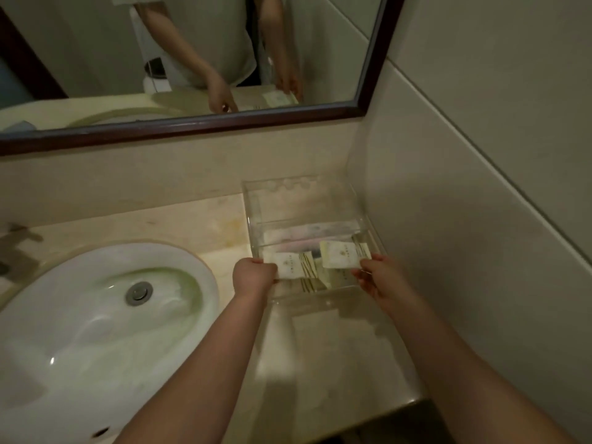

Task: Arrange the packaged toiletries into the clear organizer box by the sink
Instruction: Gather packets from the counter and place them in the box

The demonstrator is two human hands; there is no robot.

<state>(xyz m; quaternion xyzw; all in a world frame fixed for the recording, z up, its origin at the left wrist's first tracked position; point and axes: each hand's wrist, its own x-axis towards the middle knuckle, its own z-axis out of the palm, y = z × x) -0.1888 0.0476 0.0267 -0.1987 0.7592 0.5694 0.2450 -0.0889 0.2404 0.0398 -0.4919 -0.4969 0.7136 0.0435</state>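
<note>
A clear organizer box stands on the counter in the right corner, beside the sink. My left hand grips a white toiletry packet by its left end, over the front part of the box. My right hand pinches a second white packet by its right end, slightly higher and further back. More flat packets lie on the box's floor under them. Long pink and white packets lie across the back section.
A white oval basin fills the left of the beige counter, with a faucet at the far left. A dark-framed mirror hangs above. A tiled wall closes the right side, close to the box.
</note>
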